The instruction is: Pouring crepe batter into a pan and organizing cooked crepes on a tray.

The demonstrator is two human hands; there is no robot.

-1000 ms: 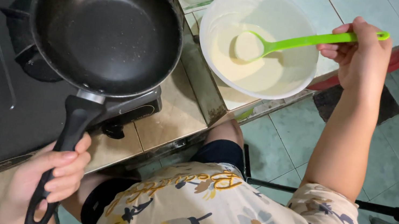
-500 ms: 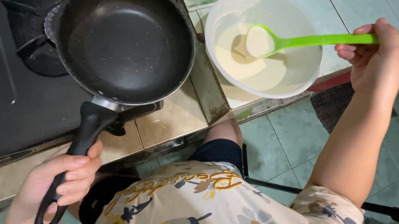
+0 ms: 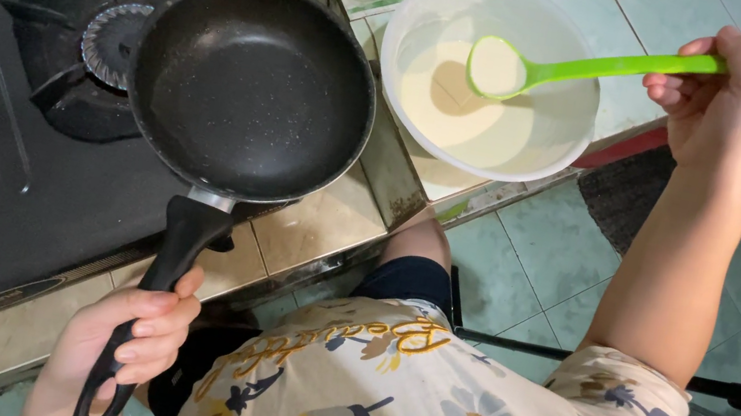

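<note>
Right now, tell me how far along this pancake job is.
Done: batter is mixed in the white bowl, and the green ladle is loaded with a scoop. In hand: the left hand holds the black frying pan by its handle, off the burner; the right hand lifts the ladle over the bowl. Left: the pan holds no batter yet, so pouring and cooking remain.

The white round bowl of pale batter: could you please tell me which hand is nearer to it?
Right. The right hand holds the green plastic ladle just beyond the white round bowl's rim. The left hand grips the black frying pan's handle, well away.
</note>
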